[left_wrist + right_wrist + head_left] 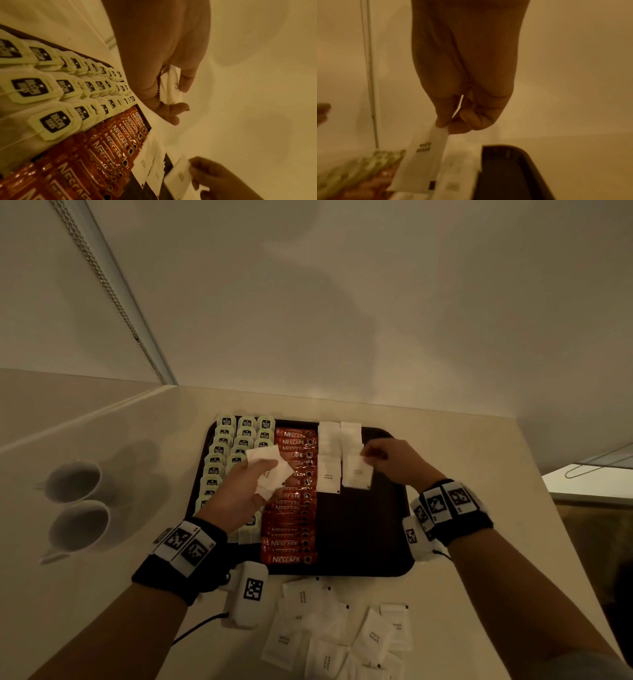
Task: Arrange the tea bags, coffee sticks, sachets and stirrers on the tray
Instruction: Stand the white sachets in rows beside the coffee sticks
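Fingertips of the right hand [394,462] pinch one white sugar sachet [357,472] over the tray [363,535], while the left hand [239,491] clutches several spare sachets [270,470] above it.

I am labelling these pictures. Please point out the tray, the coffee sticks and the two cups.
tray [363,535]: head view, bare dark floor.
coffee sticks [291,542]: head view, middle of red column.
cups [78,525]: head view, nearer cup's inside.
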Tool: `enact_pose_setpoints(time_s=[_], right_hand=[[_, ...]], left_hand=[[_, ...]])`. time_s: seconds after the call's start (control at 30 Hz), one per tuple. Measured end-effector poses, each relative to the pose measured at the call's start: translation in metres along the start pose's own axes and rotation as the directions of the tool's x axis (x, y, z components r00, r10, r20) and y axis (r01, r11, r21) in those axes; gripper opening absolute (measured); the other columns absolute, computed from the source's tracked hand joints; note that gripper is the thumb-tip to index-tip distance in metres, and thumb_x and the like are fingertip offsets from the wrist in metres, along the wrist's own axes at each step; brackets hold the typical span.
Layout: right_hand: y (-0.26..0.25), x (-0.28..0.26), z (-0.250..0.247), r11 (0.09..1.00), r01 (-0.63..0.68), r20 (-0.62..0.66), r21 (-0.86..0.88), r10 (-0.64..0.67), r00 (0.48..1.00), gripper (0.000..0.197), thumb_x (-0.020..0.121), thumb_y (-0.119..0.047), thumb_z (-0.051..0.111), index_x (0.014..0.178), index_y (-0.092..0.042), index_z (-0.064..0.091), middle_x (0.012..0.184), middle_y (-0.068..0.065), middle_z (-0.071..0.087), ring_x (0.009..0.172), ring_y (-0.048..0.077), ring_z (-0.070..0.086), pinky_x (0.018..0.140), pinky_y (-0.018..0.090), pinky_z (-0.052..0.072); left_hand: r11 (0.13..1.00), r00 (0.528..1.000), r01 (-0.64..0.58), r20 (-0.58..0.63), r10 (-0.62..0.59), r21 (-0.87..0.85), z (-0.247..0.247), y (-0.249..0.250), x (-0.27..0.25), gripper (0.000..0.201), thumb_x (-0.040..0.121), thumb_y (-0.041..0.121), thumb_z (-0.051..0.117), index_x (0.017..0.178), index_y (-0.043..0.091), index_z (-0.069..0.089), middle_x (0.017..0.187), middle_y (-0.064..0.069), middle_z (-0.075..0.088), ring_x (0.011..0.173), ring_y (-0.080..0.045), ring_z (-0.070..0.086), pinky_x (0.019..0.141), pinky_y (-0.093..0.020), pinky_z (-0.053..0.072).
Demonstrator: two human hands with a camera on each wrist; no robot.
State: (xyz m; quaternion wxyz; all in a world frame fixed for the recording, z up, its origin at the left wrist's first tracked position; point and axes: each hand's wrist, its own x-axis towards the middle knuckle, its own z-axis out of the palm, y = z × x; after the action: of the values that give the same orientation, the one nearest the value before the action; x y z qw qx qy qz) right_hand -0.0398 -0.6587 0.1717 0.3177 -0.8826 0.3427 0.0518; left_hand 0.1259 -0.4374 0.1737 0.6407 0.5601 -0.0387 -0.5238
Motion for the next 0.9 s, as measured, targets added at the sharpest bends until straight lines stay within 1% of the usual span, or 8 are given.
enact_pose_setpoints(time_s=[0.1, 0.17, 0.23, 0.4, 0.53, 0.6, 0.8, 0.9], right_hand=[[0.021, 0.003, 0.012, 0.994, -0.086, 0.082, -0.070, 0.092, 0.992, 0.019, 0.093, -0.014, 0.054, 0.110, -0.009, 0.064, 0.110, 0.006, 0.063, 0.087, 0.009, 0.050, 0.077, 0.020, 0.037], [0.027, 0.006, 0.019, 0.992, -0.100, 0.102, -0.082, 0.108, 0.989, 0.019, 0.093, -0.015, 0.055, 0.109, -0.009, 0.064, 0.109, 0.005, 0.063, 0.084, 0.007, 0.049, 0.073, 0.017, 0.036], [0.031, 0.010, 0.025, 0.991, -0.111, 0.094, -0.074, 0.118, 0.989, 0.019, 0.092, -0.015, 0.056, 0.108, -0.009, 0.065, 0.109, 0.005, 0.063, 0.088, 0.008, 0.051, 0.077, 0.018, 0.037], [0.034, 0.024, 0.036, 0.993, -0.116, 0.028, 0.005, 0.116, 0.993, 0.012, 0.088, -0.011, 0.062, 0.100, -0.008, 0.066, 0.107, 0.007, 0.065, 0.092, 0.010, 0.053, 0.080, 0.019, 0.037], [0.031, 0.032, 0.040, 0.993, -0.112, -0.040, 0.028, 0.113, 0.993, 0.009, 0.087, -0.009, 0.063, 0.095, -0.006, 0.065, 0.102, 0.008, 0.065, 0.093, 0.015, 0.056, 0.079, 0.020, 0.038], [0.031, 0.034, 0.041, 0.993, -0.111, -0.050, 0.028, 0.112, 0.992, 0.009, 0.087, -0.009, 0.063, 0.095, -0.006, 0.065, 0.102, 0.008, 0.065, 0.094, 0.015, 0.056, 0.080, 0.020, 0.039], [0.032, 0.038, 0.042, 0.992, -0.120, -0.084, -0.028, 0.117, 0.990, 0.013, 0.086, -0.013, 0.065, 0.097, -0.006, 0.064, 0.100, 0.009, 0.063, 0.090, 0.016, 0.056, 0.079, 0.023, 0.044], [0.011, 0.035, 0.037, 1.000, -0.016, -0.185, 0.004, 0.017, 0.983, 0.015, 0.086, -0.022, 0.066, 0.095, -0.012, 0.062, 0.094, 0.003, 0.060, 0.082, 0.012, 0.054, 0.077, 0.027, 0.048]], left_hand=[[1.000, 1.000, 0.003, -0.001, -0.003, -0.012, -0.001, 0.001, -0.001, 0.023, 0.096, 0.009, 0.046, 0.112, 0.007, 0.062, 0.098, -0.011, 0.071, 0.072, -0.021, 0.070, 0.049, -0.023, 0.050], [1.000, 1.000, 0.002, -0.006, -0.002, -0.018, -0.001, 0.001, 0.001, 0.021, 0.096, 0.009, 0.046, 0.107, 0.010, 0.064, 0.095, -0.009, 0.072, 0.071, -0.019, 0.070, 0.051, -0.023, 0.049], [1.000, 1.000, -0.001, -0.007, 0.000, -0.016, -0.001, 0.000, 0.001, 0.020, 0.096, 0.008, 0.046, 0.101, 0.013, 0.065, 0.088, -0.006, 0.074, 0.069, -0.016, 0.070, 0.052, -0.023, 0.049], [0.999, 0.999, 0.027, -0.034, -0.027, -0.020, -0.001, -0.001, 0.000, 0.022, 0.095, 0.010, 0.050, 0.115, 0.010, 0.059, 0.087, -0.005, 0.075, 0.070, -0.017, 0.071, 0.051, -0.023, 0.052], [0.996, 0.998, 0.048, -0.024, -0.050, -0.075, -0.002, 0.000, -0.001, 0.036, 0.095, 0.014, 0.049, 0.129, 0.005, 0.053, 0.109, -0.014, 0.069, 0.078, -0.021, 0.070, 0.053, -0.025, 0.052], [0.991, 0.998, 0.070, 0.013, -0.069, -0.110, -0.002, 0.000, -0.002, 0.036, 0.095, 0.025, 0.047, 0.125, 0.006, 0.056, 0.111, -0.013, 0.068, 0.079, -0.020, 0.070, 0.053, -0.025, 0.053], [0.963, 0.988, 0.124, 0.121, -0.097, -0.241, 0.000, 0.007, -0.004, 0.055, 0.094, 0.054, 0.031, 0.108, 0.009, 0.060, 0.088, -0.010, 0.072, 0.074, -0.023, 0.071, 0.047, -0.026, 0.055], [0.966, 0.989, 0.117, 0.114, -0.093, -0.232, 0.003, 0.008, -0.006, 0.062, 0.092, 0.059, 0.028, 0.105, 0.009, 0.062, 0.087, -0.012, 0.073, 0.072, -0.022, 0.072, 0.043, -0.026, 0.054]])
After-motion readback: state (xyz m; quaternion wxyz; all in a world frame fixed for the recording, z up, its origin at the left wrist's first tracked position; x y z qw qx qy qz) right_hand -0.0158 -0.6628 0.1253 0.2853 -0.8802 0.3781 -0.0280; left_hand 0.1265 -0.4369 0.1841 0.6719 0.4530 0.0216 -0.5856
